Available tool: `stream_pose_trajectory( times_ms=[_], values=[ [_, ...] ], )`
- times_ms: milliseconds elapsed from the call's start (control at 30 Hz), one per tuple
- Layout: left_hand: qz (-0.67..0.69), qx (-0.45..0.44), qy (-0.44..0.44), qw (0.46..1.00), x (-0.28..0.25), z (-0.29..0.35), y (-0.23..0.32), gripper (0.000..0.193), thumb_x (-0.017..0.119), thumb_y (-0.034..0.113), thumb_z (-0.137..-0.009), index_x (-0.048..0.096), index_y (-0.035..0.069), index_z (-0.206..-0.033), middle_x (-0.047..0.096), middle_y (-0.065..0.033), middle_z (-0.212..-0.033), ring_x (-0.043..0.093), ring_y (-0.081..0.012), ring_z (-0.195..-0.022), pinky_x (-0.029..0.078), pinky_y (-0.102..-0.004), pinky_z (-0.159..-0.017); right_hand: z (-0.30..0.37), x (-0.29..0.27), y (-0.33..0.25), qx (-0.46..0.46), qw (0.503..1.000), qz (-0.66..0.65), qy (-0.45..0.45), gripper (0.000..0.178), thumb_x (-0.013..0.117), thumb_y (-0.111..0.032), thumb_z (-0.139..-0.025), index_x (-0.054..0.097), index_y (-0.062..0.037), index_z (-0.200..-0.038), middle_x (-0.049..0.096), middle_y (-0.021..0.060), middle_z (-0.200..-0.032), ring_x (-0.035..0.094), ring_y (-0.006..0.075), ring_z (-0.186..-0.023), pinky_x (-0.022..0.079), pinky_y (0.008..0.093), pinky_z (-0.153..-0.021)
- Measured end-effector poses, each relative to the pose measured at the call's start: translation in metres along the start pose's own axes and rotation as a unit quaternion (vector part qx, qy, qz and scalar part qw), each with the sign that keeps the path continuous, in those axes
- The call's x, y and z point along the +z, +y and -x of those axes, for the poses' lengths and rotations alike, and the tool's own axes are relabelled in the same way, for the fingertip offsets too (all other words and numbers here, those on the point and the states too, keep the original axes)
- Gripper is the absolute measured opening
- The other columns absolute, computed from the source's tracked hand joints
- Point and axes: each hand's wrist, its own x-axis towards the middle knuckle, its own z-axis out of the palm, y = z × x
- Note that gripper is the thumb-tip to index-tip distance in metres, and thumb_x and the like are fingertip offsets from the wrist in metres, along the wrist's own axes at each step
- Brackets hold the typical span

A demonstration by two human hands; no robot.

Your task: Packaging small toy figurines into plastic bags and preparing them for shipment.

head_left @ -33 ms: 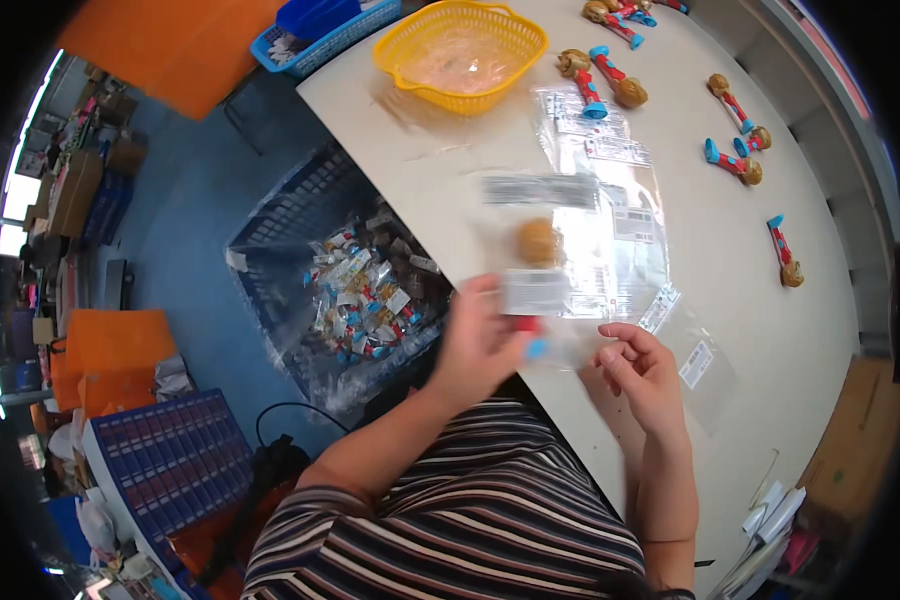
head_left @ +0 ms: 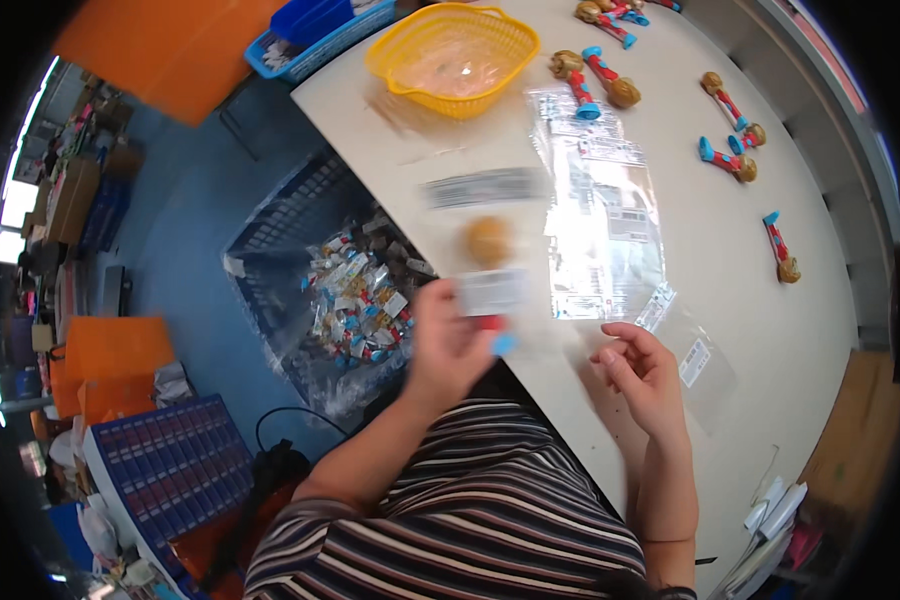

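Observation:
My left hand [head_left: 445, 340] pinches a clear plastic bag [head_left: 493, 292] with a white label. Inside it shows a small figure [head_left: 488, 240] with a round golden-brown top, a red middle and a blue end; motion blurs it. The bag is over the near left edge of the white table [head_left: 410, 150]. My right hand [head_left: 650, 380] is apart from it above the table, palm up, fingers loosely curled and nothing visible in them. Beside that hand lies a flat clear bag [head_left: 695, 365] with a label. Farther back is an overlapping spread of clear printed bags [head_left: 605, 220].
Left of the table, a blue crate [head_left: 270, 225] holds many bagged figures [head_left: 355, 305]. A yellow basket [head_left: 515, 75] with clear plastic stands on the far table, a blue basket [head_left: 320, 55] beyond its left edge. Several unbagged figures [head_left: 730, 105] lie at the far right.
My left hand has moved left with the bagged figure, away from the spread of printed bags and toward the crate side. My right hand has stayed almost in place.

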Motion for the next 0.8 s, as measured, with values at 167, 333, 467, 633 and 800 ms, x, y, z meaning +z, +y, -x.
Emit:
stream_pose_trajectory(
  times_ms=[167,333,467,633,800],
  values=[
    [-0.179,-0.004,0.305,0.935,-0.132,0.028,-0.022,0.047,0.067,0.002,-0.092,0.039,0.004,-0.13,0.064,-0.0129,-0.115,0.062,-0.017,-0.104,0.049,-0.027,-0.088,0.019,-0.049,0.008,-0.095,0.965,0.19,0.157,0.027,0.067,-0.008,-0.093,0.064,0.0017,-0.118,0.07,0.0054,-0.1,0.062,0.0103,-0.088,0.05,0.0248,-0.076],
    [-0.34,-0.019,0.396,0.853,-0.282,0.055,-0.089,0.047,0.066,0.009,-0.094,0.041,0.002,-0.133,0.059,-0.0144,-0.116,0.06,-0.0195,-0.097,0.052,-0.0293,-0.084,0.026,-0.081,0.007,-0.158,0.828,0.377,0.384,0.037,0.071,-0.017,-0.089,0.063,0.0031,-0.119,0.065,0.0163,-0.115,0.062,0.0273,-0.104,0.05,0.0349,-0.088],
    [-0.315,0.105,0.284,0.899,-0.136,-0.018,-0.036,0.034,0.059,0.003,-0.096,0.047,0.0,-0.128,0.058,-0.0137,-0.119,0.057,-0.0201,-0.108,0.048,-0.0296,-0.093,0.047,-0.114,0.04,0.01,0.757,0.445,0.479,0.048,0.075,-0.024,-0.084,0.06,0.0028,-0.121,0.059,0.0229,-0.122,0.056,0.0373,-0.116,0.046,0.0428,-0.098],
    [-0.276,0.123,0.012,0.953,0.013,-0.046,-0.019,0.029,0.059,0.001,-0.092,0.055,-0.001,-0.121,0.06,-0.011,-0.116,0.057,-0.0205,-0.106,0.047,-0.0327,-0.092,0.045,-0.12,0.042,0.014,0.785,0.41,0.465,0.038,0.077,-0.021,-0.083,0.063,-0.0004,-0.112,0.06,0.0184,-0.114,0.058,0.0309,-0.106,0.049,0.0375,-0.087],
    [-0.343,0.147,-0.21,0.904,0.114,-0.045,-0.018,0.047,0.074,0.006,-0.084,0.054,0.0,-0.126,0.056,-0.0145,-0.126,0.057,-0.0243,-0.117,0.048,-0.0347,-0.093,0.051,-0.113,0.04,-0.07,0.825,0.372,0.418,0.021,0.075,-0.017,-0.085,0.062,-0.0023,-0.092,0.06,0.0131,-0.111,0.058,0.0243,-0.103,0.048,0.035,-0.084]
  ],
)
